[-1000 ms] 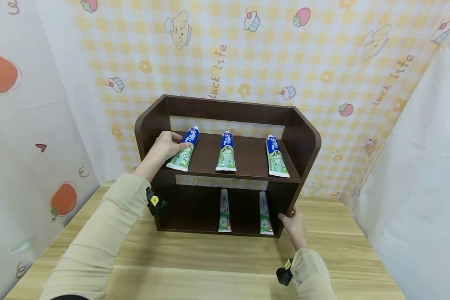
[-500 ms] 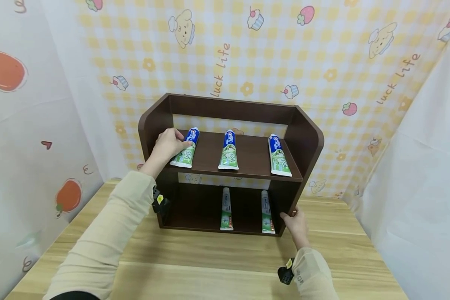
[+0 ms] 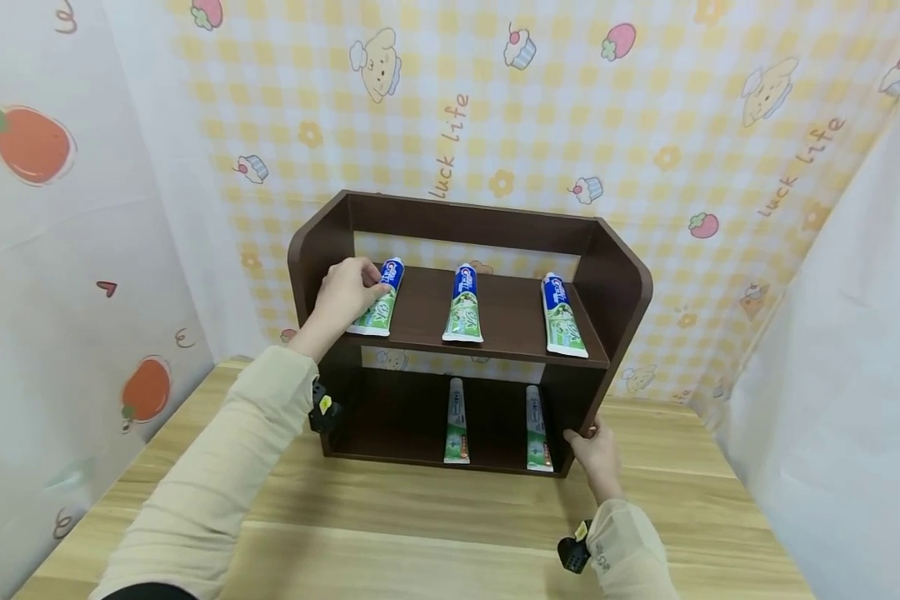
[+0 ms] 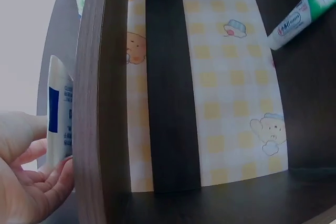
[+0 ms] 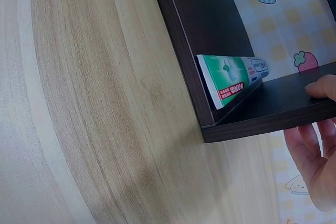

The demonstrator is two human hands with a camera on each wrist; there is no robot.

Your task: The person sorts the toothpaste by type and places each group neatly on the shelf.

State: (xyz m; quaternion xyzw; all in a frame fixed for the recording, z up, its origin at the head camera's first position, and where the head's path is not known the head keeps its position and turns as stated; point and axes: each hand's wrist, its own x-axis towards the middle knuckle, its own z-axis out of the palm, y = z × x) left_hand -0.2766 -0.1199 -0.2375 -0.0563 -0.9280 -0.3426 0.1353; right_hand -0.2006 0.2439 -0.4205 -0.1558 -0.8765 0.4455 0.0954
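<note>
My left hand [image 3: 347,293] pinches a blue-and-green toothpaste tube [image 3: 379,317] at the left of the upper shelf. In the left wrist view the thumb and fingers [image 4: 39,182] are around this tube [image 4: 61,111], seen from its flat end by the shelf edge. My right hand [image 3: 597,452] grips the right side panel of the dark brown shelf rack [image 3: 498,354], low down. The right wrist view shows its thumb on the panel's inner face and fingers outside. Two matching tubes lie on the upper board, a middle one [image 3: 462,310] and a right one [image 3: 563,321].
On the lower board lie two grey-and-green toothpaste tubes, one mid-board [image 3: 456,425] and one [image 3: 537,433] by the right panel. The rack stands on a wooden table [image 3: 420,517]. A checked patterned cloth [image 3: 435,108] hangs behind, with white sheets at both sides.
The left tube has turned a little straighter and slid slightly back under my left hand. My right hand keeps its grip on the panel. The head view has shifted slightly.
</note>
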